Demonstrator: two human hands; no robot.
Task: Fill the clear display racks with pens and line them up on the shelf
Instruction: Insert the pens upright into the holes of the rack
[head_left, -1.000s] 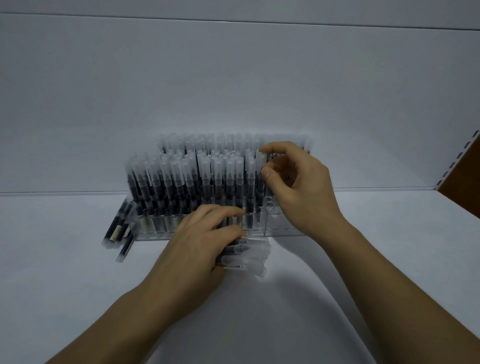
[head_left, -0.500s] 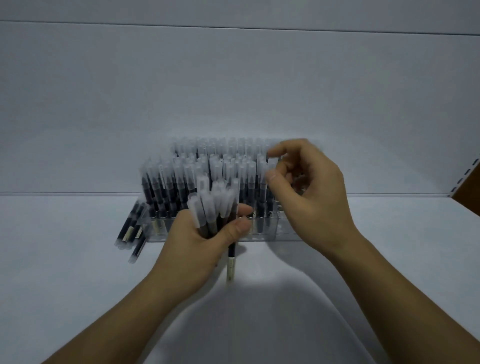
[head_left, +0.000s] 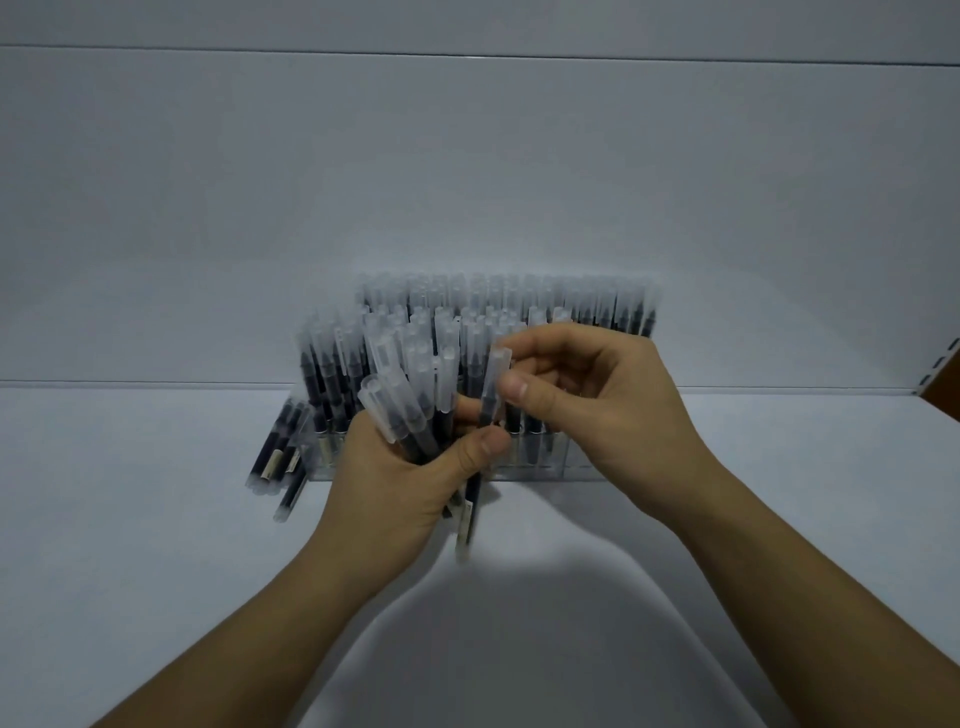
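Observation:
My left hand (head_left: 400, 478) grips a bundle of pens (head_left: 410, 410) upright, frosted caps up, dark barrels poking out below the fist. My right hand (head_left: 597, 405) pinches one pen (head_left: 492, 389) by its cap between thumb and fingers, right beside the bundle. Behind both hands a clear display rack (head_left: 545, 470) stands on the white shelf (head_left: 156, 571), its front row packed with upright pens on the left, its right end partly hidden by my right hand. A second filled rack (head_left: 597, 301) stands behind it against the back wall.
Several loose pens (head_left: 283, 457) lie flat on the shelf just left of the front rack. The shelf's back panel (head_left: 467, 182) rises behind the racks. A slotted upright (head_left: 940, 364) marks the shelf's right end.
My left hand lifted the bundle of pens off the shelf and turned it upright. My right hand left the rack and now pinches a single pen from the bundle.

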